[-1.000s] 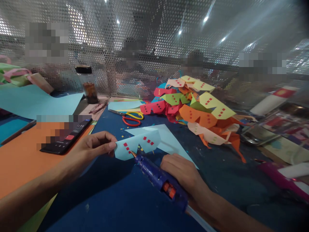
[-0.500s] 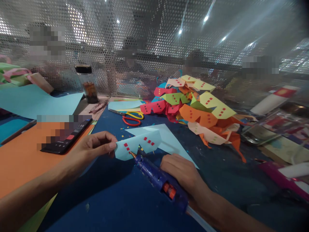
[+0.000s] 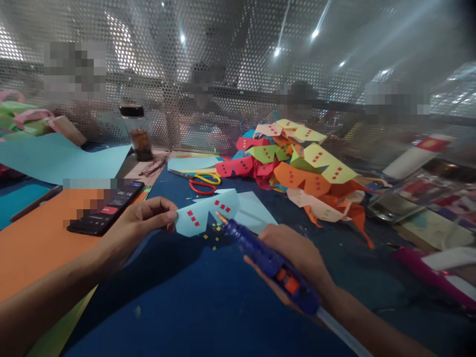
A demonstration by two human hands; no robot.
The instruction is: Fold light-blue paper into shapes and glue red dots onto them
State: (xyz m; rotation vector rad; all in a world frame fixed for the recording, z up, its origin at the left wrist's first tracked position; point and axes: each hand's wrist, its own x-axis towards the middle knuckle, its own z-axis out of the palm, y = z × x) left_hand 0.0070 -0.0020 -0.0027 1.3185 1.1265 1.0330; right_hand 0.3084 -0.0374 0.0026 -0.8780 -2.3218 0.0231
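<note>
My left hand (image 3: 150, 220) pinches the left end of a light blue paper cutout (image 3: 203, 218) between thumb and fingers. Two short rows of small red squares mark its face, and a notch cuts into its lower edge. Wrapped around a blue hot glue gun (image 3: 267, 260) is my right hand (image 3: 297, 258). The gun's tip points up and left, close to the cutout's right half; whether it touches I cannot tell. Tiny yellow and green paper squares (image 3: 215, 235) lie on the table below the notch. Behind the cutout rests a larger light blue sheet (image 3: 256, 213).
Scissors (image 3: 203, 182) with red and yellow handles lie beyond the cutout. A pile of colourful paper cutouts (image 3: 301, 171) stands at the back right. On the left are a phone (image 3: 107, 208), orange paper (image 3: 33, 248) and a black-lidded jar (image 3: 137, 134). A perforated metal panel (image 3: 230, 119) rises behind.
My right hand has drawn the glue gun rightward, its tip moving from the left red row towards the right one. The cutout has shifted slightly left and up in my left hand.
</note>
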